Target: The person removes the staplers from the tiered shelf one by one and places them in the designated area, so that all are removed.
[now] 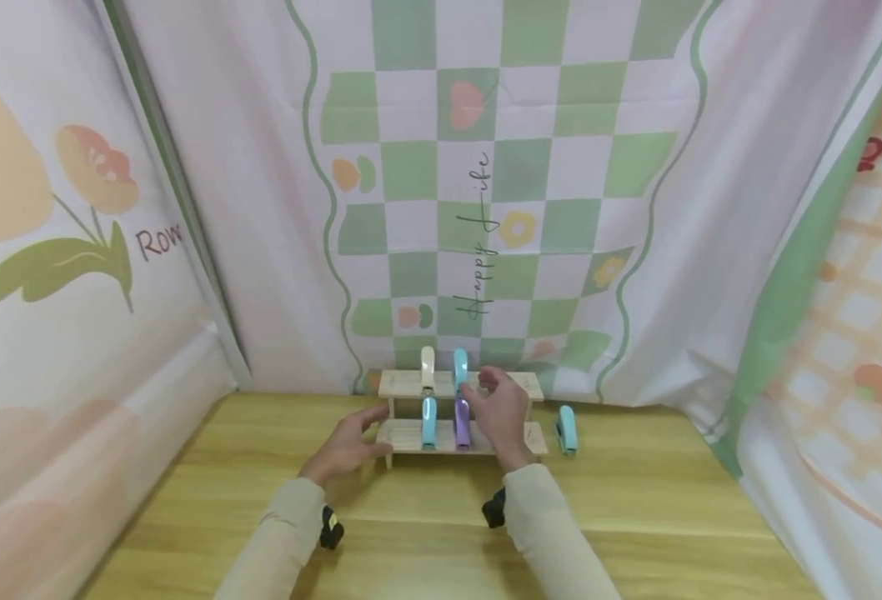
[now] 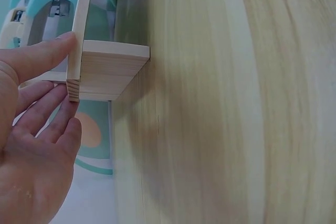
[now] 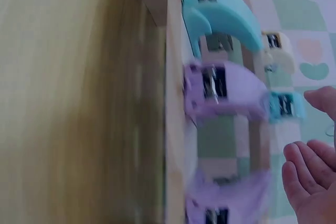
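A two-tier wooden rack [image 1: 403, 433] stands on the table. On its upper tier are a cream stapler [image 1: 428, 367] and a light blue stapler [image 1: 460, 367]; on the lower, a blue stapler [image 1: 429, 423] and a purple stapler [image 1: 462, 427]. Another purple stapler [image 3: 228, 203], blurred in the right wrist view, is hidden by my right hand in the head view. My left hand [image 1: 347, 446] holds the rack's left end, thumb at the lower board [image 2: 76, 66] and fingertips around its corner. Close beside the upper blue stapler, my right hand [image 1: 501, 408] has thumb and fingers apart, gripping nothing.
One more light blue stapler [image 1: 567, 430] stands on the wooden table [image 1: 411, 542], right of the rack. A patterned cloth [image 1: 516, 167] hangs just behind the rack, and other cloths [image 1: 51, 375] enclose the sides.
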